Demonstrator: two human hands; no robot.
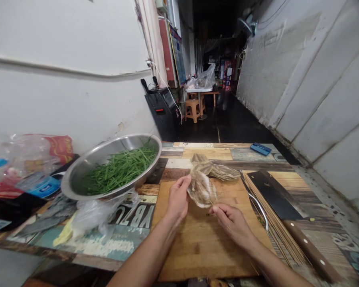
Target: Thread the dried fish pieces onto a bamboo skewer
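My left hand (179,199) pinches the left edge of a flat, ruffled, brown-and-whitish piece of food (202,189), whose exact kind I cannot make out. Closed at the piece's lower right corner, my right hand (231,221) grips what looks like a thin bamboo skewer (211,202), mostly hidden by the fingers. Both hands are above a wooden cutting board (194,247). Just beyond the held piece, more brown ruffled pieces (224,172) lie at the board's far edge.
A steel bowl (74,187) of cut green stalks (122,169) stands left, behind a plastic bag (92,217). Several bamboo skewers (275,227) lie along the board's right side, beside a cleaver (275,195). A blue object (260,149) rests at the table's far right.
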